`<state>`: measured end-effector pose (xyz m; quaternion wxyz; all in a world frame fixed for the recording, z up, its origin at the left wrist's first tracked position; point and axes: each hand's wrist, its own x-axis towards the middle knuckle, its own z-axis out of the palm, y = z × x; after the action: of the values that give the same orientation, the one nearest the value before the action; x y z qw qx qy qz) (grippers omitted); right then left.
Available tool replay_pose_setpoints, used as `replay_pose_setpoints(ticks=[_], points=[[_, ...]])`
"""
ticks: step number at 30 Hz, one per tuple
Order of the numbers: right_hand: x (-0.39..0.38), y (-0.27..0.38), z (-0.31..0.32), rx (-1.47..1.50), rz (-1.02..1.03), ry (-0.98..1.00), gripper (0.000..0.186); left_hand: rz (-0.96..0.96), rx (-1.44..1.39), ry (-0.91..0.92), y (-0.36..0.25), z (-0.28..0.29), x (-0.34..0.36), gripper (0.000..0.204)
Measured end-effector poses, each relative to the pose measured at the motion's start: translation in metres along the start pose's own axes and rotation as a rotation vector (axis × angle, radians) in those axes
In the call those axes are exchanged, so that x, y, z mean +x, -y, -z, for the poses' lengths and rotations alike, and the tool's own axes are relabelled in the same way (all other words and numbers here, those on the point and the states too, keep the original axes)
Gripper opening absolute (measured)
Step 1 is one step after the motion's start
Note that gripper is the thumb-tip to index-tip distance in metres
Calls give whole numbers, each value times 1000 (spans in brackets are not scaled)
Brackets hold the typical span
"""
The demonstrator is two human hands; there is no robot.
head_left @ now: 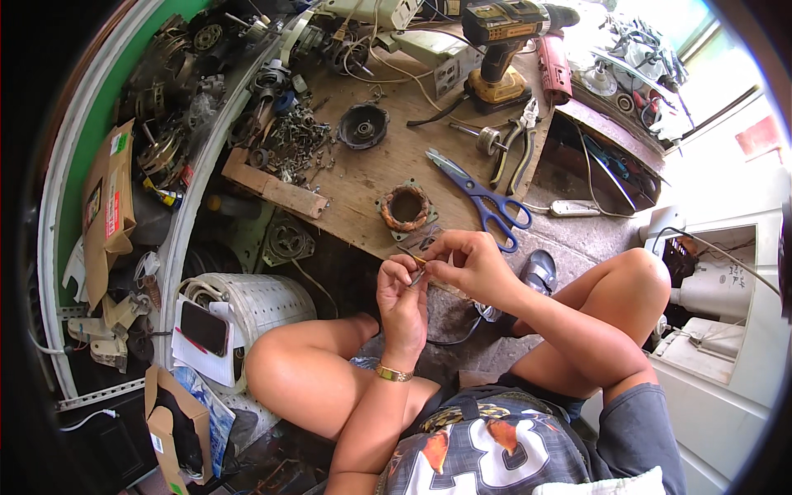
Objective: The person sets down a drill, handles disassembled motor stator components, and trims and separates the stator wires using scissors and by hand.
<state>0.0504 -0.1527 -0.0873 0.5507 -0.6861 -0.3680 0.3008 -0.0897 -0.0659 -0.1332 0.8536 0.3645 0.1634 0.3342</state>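
I sit on the floor with my knees apart. My left hand [403, 299] and my right hand [466, 262] meet in front of me, both pinching a small thin metal piece [417, 262] between the fingertips. A gold bracelet circles my left wrist. Just beyond my hands, on a low wooden board [388, 161], lies a motor stator with copper winding [405, 208]. Blue-handled scissors [481, 198] lie to its right, close to my right hand.
On the board stand a yellow cordless drill [502, 45], pliers [516, 153], a black round motor cover [363, 126] and a heap of screws [297, 144]. Motor parts pile up at the left. A white perforated drum [256, 305] with a phone [204, 328] sits by my left knee. A white power strip [575, 209] lies to the right.
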Motion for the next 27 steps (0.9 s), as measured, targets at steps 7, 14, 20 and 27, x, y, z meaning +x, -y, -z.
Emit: replay_pose_setpoints(ticks=[7,14,20,27], points=[[-6,0,6,-35,-54,25,18,15,4,-18,-8,-10,-5,24],[-11,0,8,-64,101,46,15,61,251,-90,-2,-3,-8,25],[-10,-3,8,92,-125,89,18,-80,411,-44,1,-7,-6,33],[-8,-33,-1,432,-199,104,16,-105,487,-29,6,-10,-10,37]])
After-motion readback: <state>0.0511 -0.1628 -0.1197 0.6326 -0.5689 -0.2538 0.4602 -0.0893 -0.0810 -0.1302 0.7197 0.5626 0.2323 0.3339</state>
